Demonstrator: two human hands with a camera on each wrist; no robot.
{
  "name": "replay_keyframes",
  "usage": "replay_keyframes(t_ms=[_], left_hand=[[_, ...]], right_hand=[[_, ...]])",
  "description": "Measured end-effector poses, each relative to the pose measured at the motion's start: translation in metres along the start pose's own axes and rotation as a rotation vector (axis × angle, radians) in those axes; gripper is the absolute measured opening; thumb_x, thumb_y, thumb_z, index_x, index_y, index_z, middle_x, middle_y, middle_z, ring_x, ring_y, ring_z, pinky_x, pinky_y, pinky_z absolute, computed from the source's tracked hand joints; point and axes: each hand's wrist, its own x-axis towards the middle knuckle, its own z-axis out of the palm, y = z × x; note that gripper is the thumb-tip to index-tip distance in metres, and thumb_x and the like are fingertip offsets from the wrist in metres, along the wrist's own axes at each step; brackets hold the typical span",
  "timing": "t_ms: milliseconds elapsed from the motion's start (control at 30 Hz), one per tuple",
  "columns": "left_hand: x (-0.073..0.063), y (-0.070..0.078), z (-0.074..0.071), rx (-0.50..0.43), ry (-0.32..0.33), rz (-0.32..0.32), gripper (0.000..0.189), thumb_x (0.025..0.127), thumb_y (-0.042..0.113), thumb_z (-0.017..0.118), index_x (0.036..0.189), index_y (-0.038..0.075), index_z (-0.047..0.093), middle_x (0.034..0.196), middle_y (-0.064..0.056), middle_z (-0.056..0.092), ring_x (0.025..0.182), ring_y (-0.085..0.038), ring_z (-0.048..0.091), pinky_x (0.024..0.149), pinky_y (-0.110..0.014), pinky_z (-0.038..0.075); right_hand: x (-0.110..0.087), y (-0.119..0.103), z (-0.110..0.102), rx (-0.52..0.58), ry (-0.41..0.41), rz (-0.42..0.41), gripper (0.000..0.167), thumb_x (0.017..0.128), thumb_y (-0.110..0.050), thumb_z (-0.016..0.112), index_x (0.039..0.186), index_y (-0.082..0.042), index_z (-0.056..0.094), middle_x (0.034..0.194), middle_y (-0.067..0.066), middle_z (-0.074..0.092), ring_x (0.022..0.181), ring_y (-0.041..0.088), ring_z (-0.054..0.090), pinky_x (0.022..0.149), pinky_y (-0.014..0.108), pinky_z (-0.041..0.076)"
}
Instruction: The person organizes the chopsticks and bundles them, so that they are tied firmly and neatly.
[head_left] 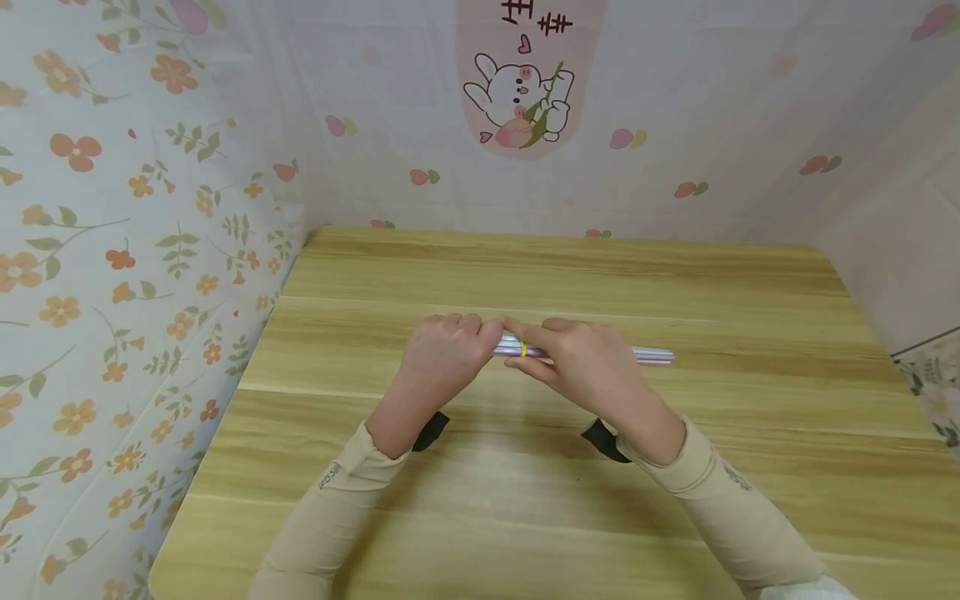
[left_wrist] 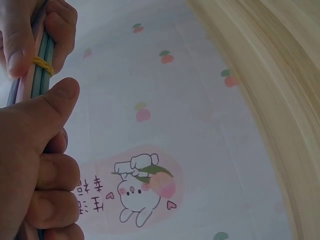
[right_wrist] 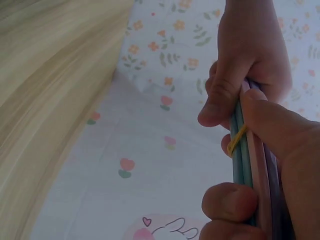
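A bundle of slim pastel sticks, blue-green, pink and purple, is held level above the table; their exact kind cannot be told. Around it runs a yellow rubber band, between the two hands. My left hand grips the bundle's left part and hides that end. Curled fingers of my right hand hold it farther right, thumb and forefinger beside the band. In the left wrist view, the left thumb lies along the sticks. The right wrist view shows the band slanting across them.
Beneath the hands is a wood-grain table. A white cloth with a rabbit print hangs behind its far edge, and a flowered cloth hangs at the left. Black straps show by both wrists.
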Motion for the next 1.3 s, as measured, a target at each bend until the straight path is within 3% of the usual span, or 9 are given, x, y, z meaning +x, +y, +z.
replay_keyframes(t_ms=[200, 300, 533, 733, 1000, 1300], left_hand=[[0.002, 0.001, 0.000, 0.029, 0.000, 0.003, 0.007, 0.089, 0.015, 0.068, 0.087, 0.009, 0.067, 0.052, 0.000, 0.052, 0.037, -0.009, 0.039, 0.037, -0.021, 0.030], [0.002, 0.001, 0.000, 0.036, 0.000, 0.002, 0.007, 0.089, 0.015, 0.067, 0.086, 0.008, 0.067, 0.050, 0.000, 0.049, 0.037, -0.009, 0.035, 0.037, -0.020, 0.028], [-0.001, 0.000, 0.002, -0.010, 0.004, -0.001, 0.026, 0.088, 0.012, 0.069, 0.068, 0.009, 0.052, 0.048, 0.002, 0.040, 0.042, -0.007, 0.023, 0.040, -0.020, 0.021], [-0.004, -0.004, 0.001, -0.024, -0.006, -0.014, 0.029, 0.086, 0.016, 0.071, 0.069, 0.009, 0.049, 0.051, 0.001, 0.043, 0.040, -0.008, 0.034, 0.039, -0.021, 0.027], [-0.007, -0.006, 0.002, -0.056, -0.015, -0.030, 0.039, 0.085, 0.020, 0.073, 0.065, 0.010, 0.041, 0.052, 0.003, 0.027, 0.046, -0.008, 0.019, 0.045, -0.021, 0.016], [-0.010, -0.008, 0.002, -0.065, -0.051, -0.024, 0.045, 0.076, 0.040, 0.077, 0.070, 0.009, 0.045, 0.052, 0.002, 0.038, 0.042, -0.008, 0.031, 0.040, -0.021, 0.026]], right_hand=[[0.000, -0.002, 0.003, -0.089, 0.077, -0.022, 0.051, 0.076, -0.048, 0.073, 0.117, -0.018, 0.070, 0.054, -0.004, 0.048, 0.042, 0.007, 0.039, 0.039, 0.020, 0.028], [0.001, -0.003, 0.005, -0.107, 0.102, -0.043, 0.053, 0.075, -0.048, 0.074, 0.117, -0.016, 0.070, 0.054, -0.003, 0.047, 0.042, 0.008, 0.039, 0.039, 0.021, 0.029], [-0.001, 0.000, 0.003, -0.067, 0.006, -0.015, 0.061, 0.075, -0.049, 0.074, 0.126, -0.016, 0.064, 0.063, -0.001, 0.055, 0.047, 0.009, 0.043, 0.042, 0.021, 0.031], [-0.008, 0.009, -0.012, 0.018, -0.057, 0.069, 0.044, 0.077, -0.034, 0.078, 0.113, -0.010, 0.068, 0.076, 0.001, 0.062, 0.055, 0.010, 0.049, 0.048, 0.025, 0.040], [-0.023, 0.022, -0.025, 0.097, -0.095, 0.132, 0.025, 0.079, -0.022, 0.078, 0.098, -0.008, 0.071, 0.077, -0.002, 0.061, 0.060, 0.008, 0.051, 0.053, 0.025, 0.043], [-0.028, 0.028, -0.023, 0.105, -0.039, 0.083, 0.020, 0.077, -0.018, 0.079, 0.093, -0.008, 0.070, 0.075, -0.003, 0.060, 0.058, 0.005, 0.046, 0.052, 0.022, 0.041]])
